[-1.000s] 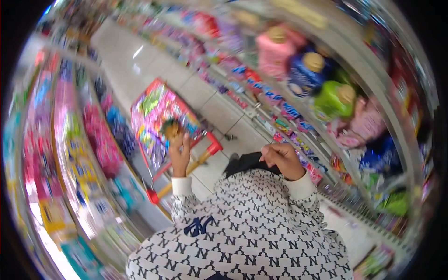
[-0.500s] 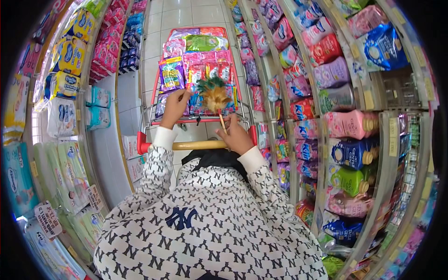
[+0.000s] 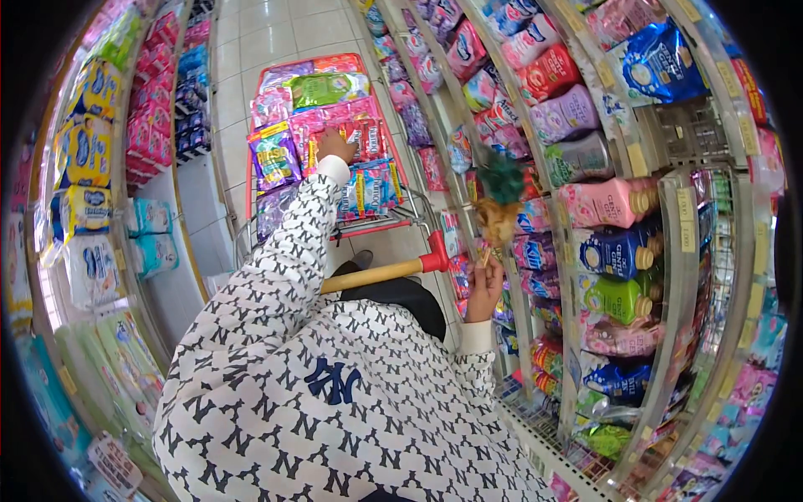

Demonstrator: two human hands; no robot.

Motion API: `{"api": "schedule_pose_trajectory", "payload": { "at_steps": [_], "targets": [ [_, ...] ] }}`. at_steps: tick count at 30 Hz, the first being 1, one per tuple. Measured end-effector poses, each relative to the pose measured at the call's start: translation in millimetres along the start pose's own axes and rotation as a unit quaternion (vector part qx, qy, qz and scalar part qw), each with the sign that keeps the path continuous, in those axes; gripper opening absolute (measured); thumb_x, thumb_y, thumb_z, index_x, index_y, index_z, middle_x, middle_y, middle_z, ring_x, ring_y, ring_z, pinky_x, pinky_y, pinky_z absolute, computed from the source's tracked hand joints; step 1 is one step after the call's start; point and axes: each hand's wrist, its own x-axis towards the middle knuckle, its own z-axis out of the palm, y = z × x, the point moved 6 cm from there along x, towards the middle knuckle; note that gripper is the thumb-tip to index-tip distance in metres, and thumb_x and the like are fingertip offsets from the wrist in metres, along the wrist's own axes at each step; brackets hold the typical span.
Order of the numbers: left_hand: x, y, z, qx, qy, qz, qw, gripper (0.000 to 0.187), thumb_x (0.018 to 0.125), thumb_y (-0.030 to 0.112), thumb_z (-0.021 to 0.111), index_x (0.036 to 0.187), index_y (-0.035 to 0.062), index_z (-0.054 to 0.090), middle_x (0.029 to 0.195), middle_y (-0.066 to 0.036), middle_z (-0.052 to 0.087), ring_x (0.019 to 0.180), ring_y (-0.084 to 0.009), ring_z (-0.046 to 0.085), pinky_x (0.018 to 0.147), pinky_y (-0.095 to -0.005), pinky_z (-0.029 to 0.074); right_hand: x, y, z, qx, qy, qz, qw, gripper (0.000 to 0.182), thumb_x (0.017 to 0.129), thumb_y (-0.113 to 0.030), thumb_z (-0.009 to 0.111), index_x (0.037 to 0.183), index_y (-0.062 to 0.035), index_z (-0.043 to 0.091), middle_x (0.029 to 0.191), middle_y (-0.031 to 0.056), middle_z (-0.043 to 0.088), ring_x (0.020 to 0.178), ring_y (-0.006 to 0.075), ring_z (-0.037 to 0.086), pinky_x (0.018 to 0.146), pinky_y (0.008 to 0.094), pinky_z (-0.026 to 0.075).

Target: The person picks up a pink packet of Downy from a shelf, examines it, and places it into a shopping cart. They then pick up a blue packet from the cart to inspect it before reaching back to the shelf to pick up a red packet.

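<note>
A shopping cart (image 3: 435, 253) with a red rim and wooden handle stands ahead, filled with colourful packets. My left hand (image 3: 336, 147) reaches in over red packets (image 3: 370, 138); its fingers are partly hidden and whether they grip one cannot be made out. Left of it lies a purple packet (image 3: 274, 157), and below it are blue and pink packets (image 3: 368, 191). Beside the right shelf, my right hand (image 3: 483, 287) is closed on the thin stick of a feather duster (image 3: 498, 219), whose green and tan feathers point upward in front of the shelved packets.
Shelves of pouches line the right side, with pink (image 3: 598, 202) and blue (image 3: 615, 251) capped pouches near. Yellow packs (image 3: 84, 157) and teal packs (image 3: 153, 255) sit on the left shelves. Tiled floor (image 3: 268, 42) runs ahead beyond the cart.
My left hand has moved forward onto the packets in the cart. My right hand has carried the duster right, from above the cart handle to the shelf. The view has turned slightly right.
</note>
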Motion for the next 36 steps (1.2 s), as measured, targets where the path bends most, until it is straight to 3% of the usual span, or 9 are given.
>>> {"api": "schedule_pose_trajectory", "payload": {
  "at_steps": [8, 12, 16, 22, 24, 26, 30, 34, 36],
  "targets": [
    [7.0, 12.0, -4.0, -0.339, -0.078, 0.132, 0.928, 0.042, 0.085, 0.031, 0.064, 0.109, -0.0026, 0.057, 0.108, -0.013, 0.066, 0.099, -0.0291, 0.064, 0.086, -0.0345, 0.049, -55.0, 22.0, -7.9, 0.066, 0.140, 0.143, 0.978, 0.020, 0.100, -0.021, 0.053, 0.114, -0.0073, 0.057, 0.076, 0.0016, 0.060, 0.048, 0.0015, 0.040, 0.040, 0.0168, 0.026],
    [-64.0, 37.2, -59.5, -0.811, -0.211, 0.056, 0.543, 0.026, 0.091, 0.019, 0.054, 0.112, 0.0032, 0.056, 0.107, -0.010, 0.064, 0.097, -0.0245, 0.063, 0.086, -0.0396, 0.052, -45.2, -10.5, 16.8, 0.030, 0.105, 0.157, 0.982, 0.023, 0.101, -0.028, 0.052, 0.112, -0.0085, 0.058, 0.076, 0.0009, 0.060, 0.051, 0.0008, 0.041, 0.044, 0.0160, 0.026],
    [-146.1, 63.5, -106.9, -0.873, -0.285, 0.045, 0.393, 0.050, 0.095, 0.030, 0.050, 0.136, 0.0027, 0.043, 0.139, -0.017, 0.050, 0.129, -0.0340, 0.047, 0.110, -0.0519, 0.035, -26.4, -49.7, 46.8, 0.008, 0.033, 0.080, 0.996, 0.025, 0.102, -0.029, 0.051, 0.110, -0.0067, 0.058, 0.075, 0.0001, 0.060, 0.054, 0.0001, 0.040, 0.048, 0.0159, 0.026],
    [-224.8, 64.0, -101.4, -0.863, -0.341, -0.035, 0.373, 0.097, 0.084, 0.078, 0.042, 0.147, 0.0051, 0.033, 0.149, -0.015, 0.040, 0.138, -0.0305, 0.038, 0.116, -0.0478, 0.027, -28.4, -92.5, 106.8, -0.276, -0.157, -0.153, 0.936, 0.026, 0.099, -0.020, 0.055, 0.114, 0.0011, 0.061, 0.083, 0.0070, 0.067, 0.069, 0.0137, 0.062, 0.063, 0.0279, 0.050],
    [-240.4, 54.3, -83.7, -0.840, -0.322, -0.021, 0.436, 0.104, 0.081, 0.083, 0.039, 0.147, 0.0029, 0.031, 0.150, -0.015, 0.038, 0.138, -0.0309, 0.038, 0.116, -0.0476, 0.025, -19.9, -84.7, 111.1, -0.423, -0.195, -0.183, 0.866, 0.024, 0.099, -0.020, 0.056, 0.111, 0.0002, 0.062, 0.081, 0.0080, 0.067, 0.067, 0.0132, 0.062, 0.062, 0.0282, 0.050],
    [-256.7, 76.5, -100.4, -0.866, -0.405, -0.002, 0.293, 0.107, 0.081, 0.084, 0.037, 0.148, 0.0014, 0.029, 0.150, -0.015, 0.038, 0.138, -0.0307, 0.037, 0.117, -0.0474, 0.024, 4.0, -76.0, 94.1, -0.363, -0.150, -0.101, 0.914, 0.022, 0.098, -0.019, 0.056, 0.109, -0.0012, 0.064, 0.081, 0.0105, 0.067, 0.066, 0.0147, 0.063, 0.061, 0.0303, 0.049],
    [-264.4, 77.2, -107.4, -0.874, -0.389, 0.009, 0.291, 0.104, 0.082, 0.081, 0.041, 0.150, 0.0039, 0.025, 0.152, -0.017, 0.034, 0.141, -0.0324, 0.033, 0.117, -0.0496, 0.023, 15.6, -92.1, 77.2, -0.298, -0.096, -0.124, 0.942, 0.024, 0.099, -0.020, 0.054, 0.108, 0.0001, 0.065, 0.084, 0.0134, 0.068, 0.071, 0.0181, 0.064, 0.064, 0.0330, 0.051],
    [-269.9, 67.0, -106.3, -0.842, -0.293, 0.001, 0.453, 0.104, 0.082, 0.082, 0.039, 0.148, 0.0019, 0.028, 0.150, -0.016, 0.039, 0.138, -0.0325, 0.037, 0.114, -0.0506, 0.028, -13.3, -86.9, 91.8, -0.333, -0.202, -0.220, 0.894, 0.025, 0.099, -0.019, 0.055, 0.110, 0.0004, 0.065, 0.085, 0.0168, 0.068, 0.073, 0.0226, 0.066, 0.067, 0.0331, 0.051],
    [-277.1, 85.6, -113.3, -0.841, -0.421, 0.048, 0.337, 0.106, 0.082, 0.085, 0.033, 0.149, 0.0025, 0.028, 0.149, -0.014, 0.041, 0.137, -0.0281, 0.040, 0.114, -0.0467, 0.030, -2.4, -74.9, 89.5, -0.365, -0.192, -0.216, 0.885, 0.025, 0.099, -0.020, 0.055, 0.109, 0.0004, 0.065, 0.085, 0.0184, 0.068, 0.072, 0.0232, 0.065, 0.066, 0.0336, 0.051]
  ]
}}
